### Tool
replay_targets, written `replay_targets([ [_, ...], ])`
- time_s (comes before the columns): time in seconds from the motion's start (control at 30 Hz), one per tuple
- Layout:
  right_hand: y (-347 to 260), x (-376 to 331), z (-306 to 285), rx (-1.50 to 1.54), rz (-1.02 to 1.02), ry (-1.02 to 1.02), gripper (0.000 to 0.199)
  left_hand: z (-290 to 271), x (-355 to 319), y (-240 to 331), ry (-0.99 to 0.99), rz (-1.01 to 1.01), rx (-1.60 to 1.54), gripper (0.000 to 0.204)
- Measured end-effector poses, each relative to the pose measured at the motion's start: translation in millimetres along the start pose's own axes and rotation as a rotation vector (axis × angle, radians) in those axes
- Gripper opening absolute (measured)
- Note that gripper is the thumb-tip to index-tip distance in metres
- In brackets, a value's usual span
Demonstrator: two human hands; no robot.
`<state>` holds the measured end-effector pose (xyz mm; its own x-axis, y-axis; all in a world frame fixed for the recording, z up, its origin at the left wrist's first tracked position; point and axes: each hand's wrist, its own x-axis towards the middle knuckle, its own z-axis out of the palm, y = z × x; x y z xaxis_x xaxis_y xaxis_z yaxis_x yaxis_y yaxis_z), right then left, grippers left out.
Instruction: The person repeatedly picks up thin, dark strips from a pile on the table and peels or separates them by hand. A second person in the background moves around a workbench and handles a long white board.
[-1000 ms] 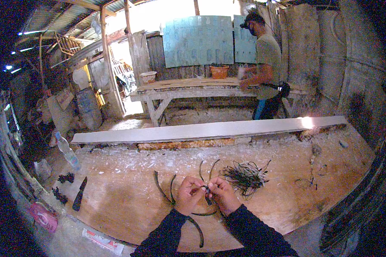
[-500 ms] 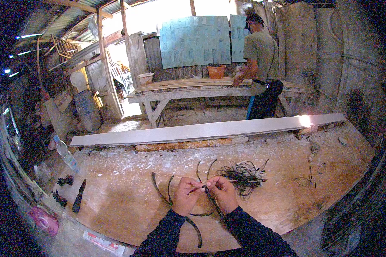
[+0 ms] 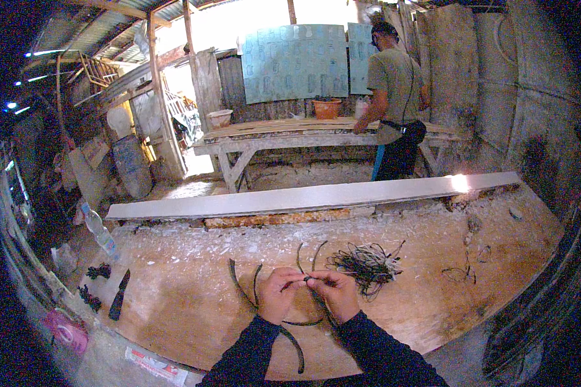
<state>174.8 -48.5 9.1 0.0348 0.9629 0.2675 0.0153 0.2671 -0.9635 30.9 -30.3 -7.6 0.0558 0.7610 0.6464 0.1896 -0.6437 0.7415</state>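
Above the near middle of the wooden table, my left hand [image 3: 278,295] and my right hand [image 3: 337,295] meet, fingertips pinched together. Between them is a short bit of black strip [image 3: 307,278], mostly covered by the fingers. Several curved black strips lie around and beneath my hands, such as one strip [image 3: 293,349] below the left wrist and another strip [image 3: 241,284] to its left. Just right of my right hand sits a tangled heap of thin black cords [image 3: 366,266].
A dark knife [image 3: 119,295] and small black bundles [image 3: 98,271] lie at the left, near a plastic bottle [image 3: 99,229]. A long white board [image 3: 316,195] spans the table's far side. Loose cord [image 3: 459,274] lies right. Beyond, a person [image 3: 397,90] stands at a bench [image 3: 271,141].
My fingertips have shifted around the black strip, and my right fingers now stretch flatter toward the left hand. The person's hand at the back bench has moved slightly.
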Motion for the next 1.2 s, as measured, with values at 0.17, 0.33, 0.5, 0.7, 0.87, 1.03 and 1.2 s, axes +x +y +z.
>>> replay_targets([
  [0.17,-1.3,-2.4,0.1,0.105,0.049,-0.013,0.015,3.8,-2.7,7.8,0.031,-0.055,0.069,0.013],
  [0.33,12.0,0.6,1.6,0.073,0.002,-0.017,0.015,2.1,-1.3,10.8,0.015,0.171,0.359,0.017],
  [0.5,29.3,5.3,1.4,0.026,-0.084,-0.029,0.014,3.2,-0.5,17.1,0.071,0.211,0.383,0.018],
  [0.7,29.8,2.6,3.6,0.052,-0.085,-0.07,0.011,5.1,-2.4,14.9,0.098,0.064,0.196,0.018],
  [0.87,23.6,5.2,2.7,0.268,0.07,-0.199,0.009,6.0,0.2,3.2,0.1,-0.029,0.039,0.015],
  [1.03,14.3,5.0,-3.3,0.385,0.161,-0.33,0.01,3.6,-0.2,-2.0,-0.007,-0.31,-0.349,0.012],
  [1.2,14.7,6.1,-4.5,0.542,0.283,-0.368,0.018,1.1,1.5,-4.9,-0.086,-0.16,-0.212,0.01],
])
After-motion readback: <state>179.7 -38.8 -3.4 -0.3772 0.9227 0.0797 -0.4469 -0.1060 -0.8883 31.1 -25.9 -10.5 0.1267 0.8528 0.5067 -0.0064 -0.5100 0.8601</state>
